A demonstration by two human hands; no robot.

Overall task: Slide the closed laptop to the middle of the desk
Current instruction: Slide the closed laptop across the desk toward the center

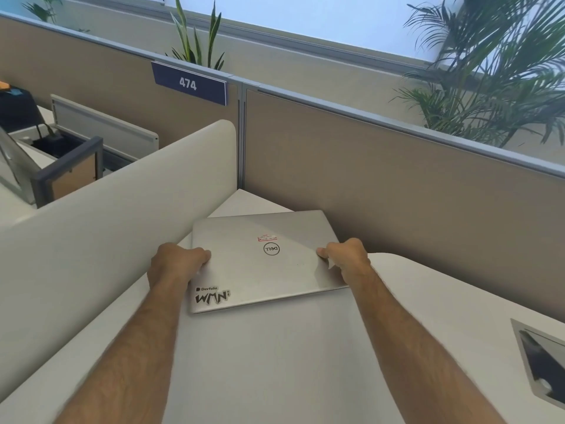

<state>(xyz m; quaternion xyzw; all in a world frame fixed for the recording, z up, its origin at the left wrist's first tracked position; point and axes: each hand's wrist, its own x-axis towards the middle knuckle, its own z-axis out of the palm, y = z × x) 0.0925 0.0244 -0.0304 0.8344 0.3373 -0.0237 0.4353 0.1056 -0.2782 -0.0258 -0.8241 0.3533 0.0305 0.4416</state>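
Two hands on it: left hand (pixel 175 264) curled over the closed laptop's (pixel 263 261) left edge, right hand (pixel 347 258) pinching the right edge. Laptop sits in the desk's (pixel 275 362) far corner by the partition (pixel 367 166). Rigid, smooth shell, moderate weight; side-edge grip should slide it fine.

Both forearms run off the bottom edge; the cable cutout (pixel 542 359) is cropped at right; the red sticker (pixel 267 238) text is illegible.
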